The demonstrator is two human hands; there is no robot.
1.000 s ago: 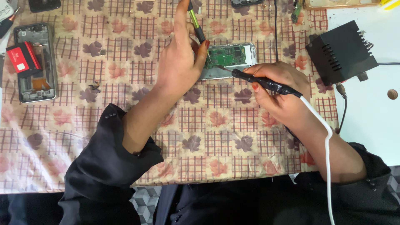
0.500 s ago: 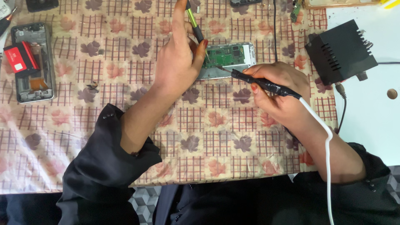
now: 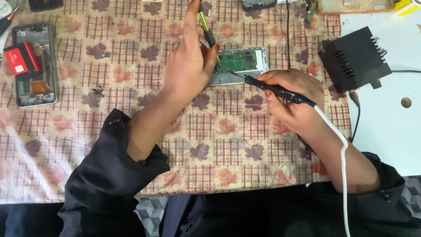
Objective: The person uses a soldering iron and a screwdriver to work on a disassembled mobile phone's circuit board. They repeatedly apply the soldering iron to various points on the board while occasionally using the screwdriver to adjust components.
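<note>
An opened phone with a green circuit board (image 3: 243,61) lies on the patterned tablecloth at top centre. My left hand (image 3: 188,66) grips a thin green and black tool (image 3: 206,28), whose tip points down at the board's left end. My right hand (image 3: 291,98) holds a black soldering iron (image 3: 278,91) with a white cable (image 3: 340,149). The iron's tip touches the board's lower left edge. Both hands wear dark sleeves.
A black soldering station box (image 3: 355,59) stands at the right on a white surface. A second opened phone (image 3: 37,66) with a red block (image 3: 22,59) on it lies at the left. Small parts and a tray (image 3: 355,5) line the far edge.
Both hands hold the same tools over the board. The view has shifted slightly; the iron's tip stays at the board's edge.
</note>
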